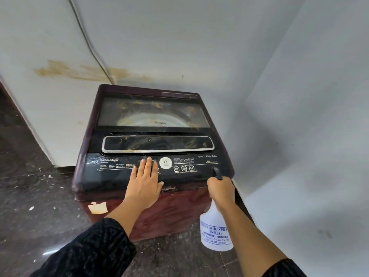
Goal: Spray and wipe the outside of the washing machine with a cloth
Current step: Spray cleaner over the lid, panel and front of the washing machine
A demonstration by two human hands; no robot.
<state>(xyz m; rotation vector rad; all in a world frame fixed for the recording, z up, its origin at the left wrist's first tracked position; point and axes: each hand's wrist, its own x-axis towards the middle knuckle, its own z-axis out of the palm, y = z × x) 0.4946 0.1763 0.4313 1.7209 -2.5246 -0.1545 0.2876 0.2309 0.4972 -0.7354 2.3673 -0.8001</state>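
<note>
A maroon top-loading washing machine (111, 176) stands in a corner, its glass lid and black control panel smeared with yellowish stains. My left hand (144, 182) lies flat on the control panel with straight fingers. My right hand (220, 191) grips the neck of a white spray bottle (215, 232) with blue print, its black nozzle pointing over the panel's right end. No cloth is in view.
White walls (299, 116) close in behind and to the right of the machine. A dark cable (87, 41) runs down the back wall, which has brown stains. The dark speckled floor (40, 206) has white debris on the left. A torn sticker (97, 207) marks the machine's front.
</note>
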